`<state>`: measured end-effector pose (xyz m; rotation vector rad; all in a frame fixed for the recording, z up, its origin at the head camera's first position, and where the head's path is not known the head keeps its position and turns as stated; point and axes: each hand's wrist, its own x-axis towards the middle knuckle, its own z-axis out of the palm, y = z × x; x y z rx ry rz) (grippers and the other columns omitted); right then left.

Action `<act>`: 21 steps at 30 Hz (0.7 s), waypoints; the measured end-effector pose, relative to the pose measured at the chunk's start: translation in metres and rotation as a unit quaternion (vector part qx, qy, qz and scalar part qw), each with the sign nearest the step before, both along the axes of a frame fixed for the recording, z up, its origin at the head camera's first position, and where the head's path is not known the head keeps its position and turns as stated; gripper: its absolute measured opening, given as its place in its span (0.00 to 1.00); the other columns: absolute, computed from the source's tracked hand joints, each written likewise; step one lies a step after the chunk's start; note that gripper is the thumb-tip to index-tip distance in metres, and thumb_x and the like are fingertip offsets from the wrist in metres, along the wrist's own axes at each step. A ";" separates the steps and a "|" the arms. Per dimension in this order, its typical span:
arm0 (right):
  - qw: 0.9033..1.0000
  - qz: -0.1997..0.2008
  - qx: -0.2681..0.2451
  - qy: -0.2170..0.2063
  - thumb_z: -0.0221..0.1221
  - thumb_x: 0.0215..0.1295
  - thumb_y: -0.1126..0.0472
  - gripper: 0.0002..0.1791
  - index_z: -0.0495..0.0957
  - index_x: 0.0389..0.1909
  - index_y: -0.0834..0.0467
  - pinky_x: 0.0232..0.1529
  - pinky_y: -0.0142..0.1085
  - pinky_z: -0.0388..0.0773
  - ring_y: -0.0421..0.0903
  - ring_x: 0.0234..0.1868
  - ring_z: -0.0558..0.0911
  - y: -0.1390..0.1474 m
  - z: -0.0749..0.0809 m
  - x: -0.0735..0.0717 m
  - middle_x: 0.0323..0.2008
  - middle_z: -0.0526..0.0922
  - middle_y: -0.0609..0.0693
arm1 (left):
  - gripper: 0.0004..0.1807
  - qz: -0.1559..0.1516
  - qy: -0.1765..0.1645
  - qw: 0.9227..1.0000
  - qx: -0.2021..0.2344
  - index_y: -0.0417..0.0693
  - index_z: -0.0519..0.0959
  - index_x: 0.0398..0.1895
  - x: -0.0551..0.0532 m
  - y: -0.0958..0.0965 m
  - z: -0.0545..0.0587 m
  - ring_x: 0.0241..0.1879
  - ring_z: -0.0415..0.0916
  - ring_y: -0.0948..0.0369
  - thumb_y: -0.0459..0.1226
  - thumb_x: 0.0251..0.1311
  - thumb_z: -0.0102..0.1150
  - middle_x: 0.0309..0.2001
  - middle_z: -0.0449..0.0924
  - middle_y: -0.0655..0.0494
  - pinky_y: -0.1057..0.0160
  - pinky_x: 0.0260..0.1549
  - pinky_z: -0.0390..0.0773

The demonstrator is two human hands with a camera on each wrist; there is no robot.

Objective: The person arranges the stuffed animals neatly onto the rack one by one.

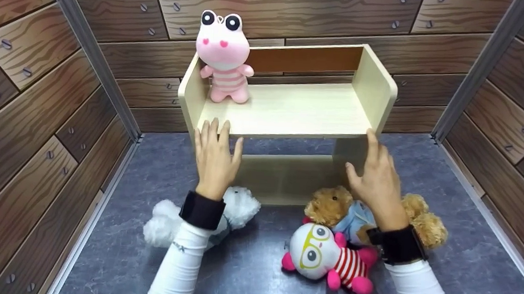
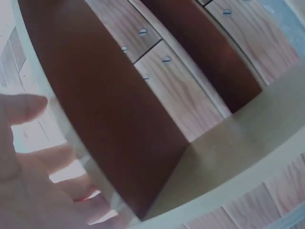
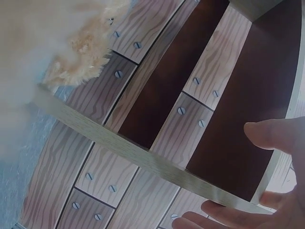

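Observation:
A pale wooden two-tier shelf (image 1: 291,110) stands upright in front of me. My left hand (image 1: 216,160) rests its extended fingers on the front edge of the upper board, near the left corner. At the right front corner, my right hand (image 1: 374,180) touches the shelf with fingers stretched forward and thumb apart. The wrist views show both hands against the shelf's edges. A pink plush toy (image 1: 225,57) with big frog-like eyes and a striped body stands upright at the left of the upper board.
On the grey floor (image 1: 246,280), a white plush animal (image 1: 163,224) lies partly behind my left forearm. A brown teddy bear (image 1: 328,206) in blue lies partly behind my right wrist. Before it lies a panda doll (image 1: 314,253) with yellow glasses. Wood-patterned walls (image 1: 55,163) enclose the space.

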<state>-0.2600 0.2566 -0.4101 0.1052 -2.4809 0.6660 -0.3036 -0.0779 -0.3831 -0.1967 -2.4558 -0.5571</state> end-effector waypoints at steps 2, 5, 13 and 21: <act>1.000 0.001 -0.001 -0.003 0.65 0.61 0.59 0.52 0.43 0.79 0.54 0.41 0.69 0.77 0.75 0.52 0.73 0.000 -0.001 0.001 0.58 0.68 0.78 | 0.33 -0.005 0.010 1.000 -0.017 0.43 0.66 0.72 0.001 -0.002 -0.008 0.76 0.49 0.42 0.49 0.68 0.55 0.74 0.60 0.39 0.44 0.76 0.37; 1.000 0.003 -0.002 -0.007 0.66 0.61 0.60 0.54 0.41 0.80 0.53 0.42 0.69 0.77 0.74 0.52 0.73 0.000 -0.001 0.002 0.57 0.69 0.78 | 0.39 -0.011 0.025 0.999 -0.039 0.45 0.62 0.75 -0.001 -0.005 -0.019 0.77 0.45 0.42 0.48 0.63 0.62 0.76 0.55 0.40 0.45 0.76 0.34; 0.999 0.004 -0.008 -0.038 0.65 0.61 0.59 0.55 0.39 0.80 0.48 0.45 0.71 0.74 0.75 0.55 0.71 0.000 0.006 0.008 0.60 0.66 0.79 | 0.46 -0.009 0.046 0.997 -0.064 0.45 0.59 0.74 -0.005 -0.007 -0.026 0.77 0.44 0.42 0.49 0.55 0.68 0.75 0.54 0.39 0.44 0.76 0.34; 0.999 0.020 0.016 -0.043 0.67 0.60 0.60 0.53 0.45 0.80 0.51 0.54 0.71 0.71 0.76 0.65 0.64 -0.014 0.001 0.038 0.70 0.57 0.75 | 0.46 -0.009 0.045 0.997 -0.066 0.45 0.60 0.73 -0.004 -0.007 -0.026 0.76 0.45 0.41 0.48 0.53 0.70 0.75 0.54 0.39 0.44 0.76 0.35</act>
